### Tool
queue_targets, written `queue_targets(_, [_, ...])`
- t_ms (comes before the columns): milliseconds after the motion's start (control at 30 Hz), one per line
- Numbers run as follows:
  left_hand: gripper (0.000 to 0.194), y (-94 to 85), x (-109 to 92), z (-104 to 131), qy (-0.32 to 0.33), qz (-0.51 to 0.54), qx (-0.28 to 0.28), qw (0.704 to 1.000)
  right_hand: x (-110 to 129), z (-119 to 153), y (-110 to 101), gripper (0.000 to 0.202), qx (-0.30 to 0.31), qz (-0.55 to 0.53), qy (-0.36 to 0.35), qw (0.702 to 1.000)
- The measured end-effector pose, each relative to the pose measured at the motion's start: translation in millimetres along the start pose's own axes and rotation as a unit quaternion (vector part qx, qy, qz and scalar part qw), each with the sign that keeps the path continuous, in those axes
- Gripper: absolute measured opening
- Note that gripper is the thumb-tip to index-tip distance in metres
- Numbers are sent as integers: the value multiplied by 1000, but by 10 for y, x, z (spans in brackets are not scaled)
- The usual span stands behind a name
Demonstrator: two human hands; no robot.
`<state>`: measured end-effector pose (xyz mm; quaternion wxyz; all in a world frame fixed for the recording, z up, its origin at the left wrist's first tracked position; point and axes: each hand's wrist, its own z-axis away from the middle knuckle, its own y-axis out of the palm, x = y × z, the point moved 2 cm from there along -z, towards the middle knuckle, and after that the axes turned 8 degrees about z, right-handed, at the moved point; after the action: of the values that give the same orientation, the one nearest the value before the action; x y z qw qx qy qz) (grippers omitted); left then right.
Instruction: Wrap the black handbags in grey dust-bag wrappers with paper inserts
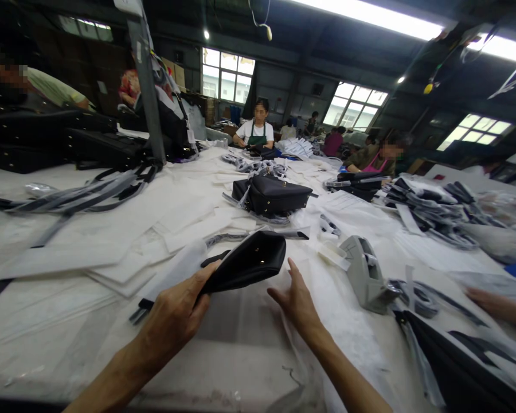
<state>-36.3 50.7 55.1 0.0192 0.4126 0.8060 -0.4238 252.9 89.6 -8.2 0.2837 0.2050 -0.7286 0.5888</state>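
My left hand (176, 315) grips a small black leather bag (249, 261) by its near edge, holding it just above the white work table (112, 252). The bag's bottom faces me, with small gold studs showing. My right hand (296, 298) is open with fingers spread, right beside the bag's lower right corner; I cannot tell whether it touches the bag. A clear plastic sleeve (223, 321) lies on the table under both hands.
A grey tape dispenser (363, 272) stands right of my hands. Another black bag (270, 195) sits mid-table among white paper sheets. Wrapped straps (430, 209) pile at the right and left. A co-worker's hand (499, 307) reaches in from the right. Several people sit at the far end.
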Motion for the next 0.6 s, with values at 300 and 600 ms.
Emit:
queue_targets(300, [54,-12,-39,-39,-1,-7,-9,1000,-99,230,139,42,9,324,-177,929])
queue_targets(600, [52,-26,-26,-26,-13,-14,-16,1000,52,377,237,54,66,267,-247,929])
